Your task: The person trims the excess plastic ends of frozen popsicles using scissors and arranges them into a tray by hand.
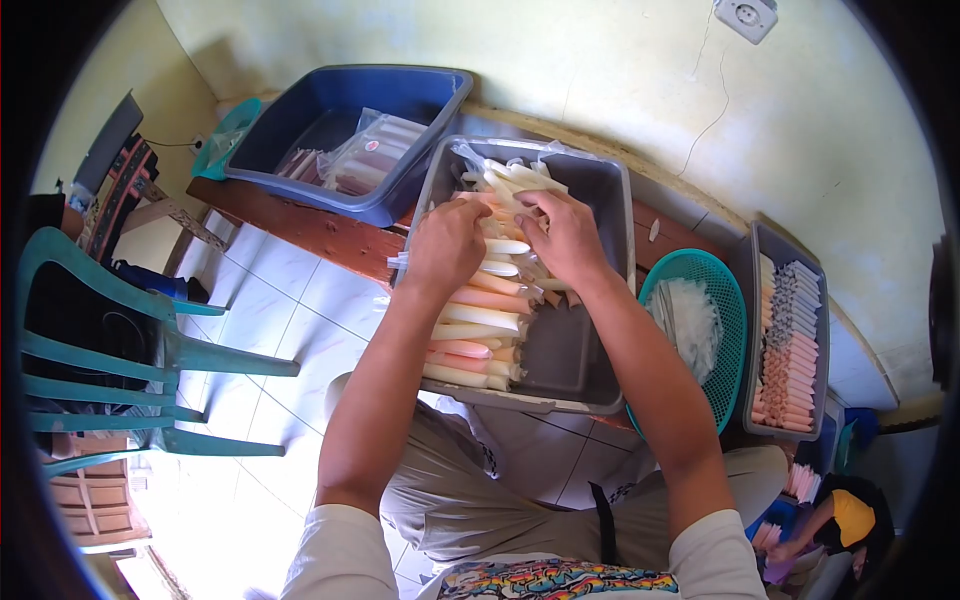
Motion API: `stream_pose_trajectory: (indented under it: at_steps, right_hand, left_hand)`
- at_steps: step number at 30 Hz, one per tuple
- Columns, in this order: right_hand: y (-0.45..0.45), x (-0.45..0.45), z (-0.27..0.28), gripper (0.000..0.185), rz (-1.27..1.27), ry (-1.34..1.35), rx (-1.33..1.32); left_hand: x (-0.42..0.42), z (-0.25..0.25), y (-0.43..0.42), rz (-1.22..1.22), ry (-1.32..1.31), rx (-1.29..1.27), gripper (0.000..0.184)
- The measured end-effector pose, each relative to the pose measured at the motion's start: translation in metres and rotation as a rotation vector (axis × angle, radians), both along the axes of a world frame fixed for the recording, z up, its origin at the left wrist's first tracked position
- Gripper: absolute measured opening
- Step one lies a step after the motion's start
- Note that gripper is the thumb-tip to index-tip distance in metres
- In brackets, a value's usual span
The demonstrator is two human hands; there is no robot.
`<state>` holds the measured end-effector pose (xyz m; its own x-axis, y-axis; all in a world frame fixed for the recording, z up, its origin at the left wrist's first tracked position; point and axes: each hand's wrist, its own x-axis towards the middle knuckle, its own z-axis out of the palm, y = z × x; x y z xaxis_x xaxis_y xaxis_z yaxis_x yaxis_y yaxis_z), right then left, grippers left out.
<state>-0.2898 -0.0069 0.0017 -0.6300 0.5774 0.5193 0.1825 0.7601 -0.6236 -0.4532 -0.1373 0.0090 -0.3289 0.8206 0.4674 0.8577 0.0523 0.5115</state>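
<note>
A grey tub (565,360) stands before me with rows of filled plastic tubes (480,318), white, cream, orange and pink, along its left side. Over the upper part of the rows, my left hand (452,240) has its fingers curled down on the tubes; what its fingertips hold is hidden. My right hand (563,232) is beside it, a small gap apart, with thumb and index finger bent toward each other over the pale tubes. Whether a tube is between those fingers is too small to tell. Clear plastic wrapping (468,152) lies at the tub's top left corner.
A blue tub (290,110) with packed brown tubes is at upper left. To the right are a green basket (733,330) of clear bags and a grey crate (757,400) of tubes. A green chair (180,350) stands left; another person (850,515) is at lower right.
</note>
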Motion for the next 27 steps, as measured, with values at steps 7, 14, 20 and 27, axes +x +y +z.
stream_pose_trajectory:
  at_steps: [7, 14, 20, 27]
  right_hand:
    - [0.01, -0.009, -0.004, 0.03, 0.044, -0.175, 0.05]
    - [0.011, -0.012, -0.006, 0.034, 0.022, -0.197, -0.09]
    - [0.006, -0.016, 0.001, 0.041, -0.039, -0.186, -0.141]
    - [0.003, -0.019, 0.006, 0.042, -0.03, -0.018, -0.258]
  left_hand:
    - [0.001, -0.001, -0.002, 0.016, 0.023, -0.056, 0.02]
    - [0.003, 0.001, -0.003, 0.012, 0.041, -0.051, 0.018]
    - [0.002, 0.0, -0.003, -0.009, 0.069, -0.032, 0.02]
    - [0.004, 0.001, -0.001, -0.012, 0.053, -0.016, 0.021]
